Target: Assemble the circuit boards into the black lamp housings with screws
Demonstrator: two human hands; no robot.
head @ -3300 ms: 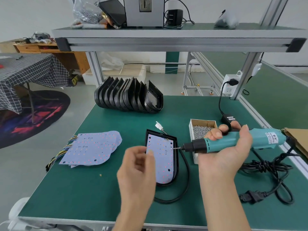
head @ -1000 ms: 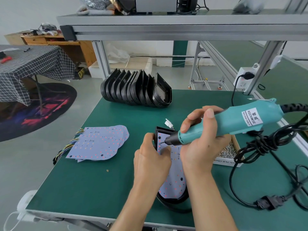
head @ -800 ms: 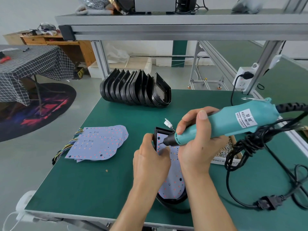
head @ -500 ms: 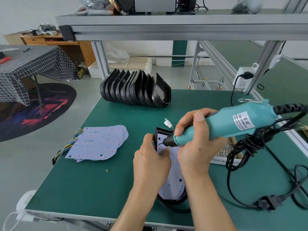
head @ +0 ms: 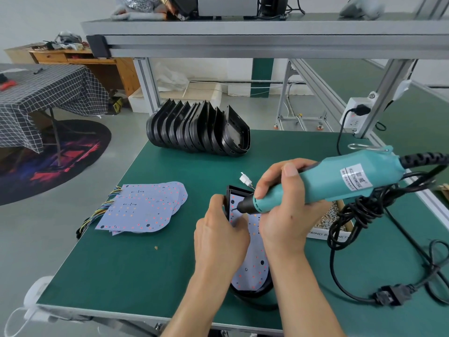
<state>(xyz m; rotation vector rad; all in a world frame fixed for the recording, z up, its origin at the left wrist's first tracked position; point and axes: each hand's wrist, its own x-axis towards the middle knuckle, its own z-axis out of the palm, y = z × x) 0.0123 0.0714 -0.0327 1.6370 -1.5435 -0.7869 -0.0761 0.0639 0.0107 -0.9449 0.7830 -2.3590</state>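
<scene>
Teal-bodied and corded, an electric screwdriver (head: pixel 323 184) slants down from the right in a worker's right hand (head: pixel 284 207), fingers wrapped round its barrel, its bit meeting the far left corner of a pale circuit board (head: pixel 252 268). The board lies in a black lamp housing (head: pixel 255 291) at the bench's near middle, long axis running away from the worker. The left hand (head: pixel 220 234), the nearer to that corner, grips the housing's left edge with curled fingers. Both hands hide the board's middle; whether a screw sits under the bit cannot be made out. Spare housings (head: pixel 199 128) stand stacked behind, loose boards (head: pixel 143 207) lie well left, and a screw box (head: pixel 332 224) shows partly behind the right hand.
</scene>
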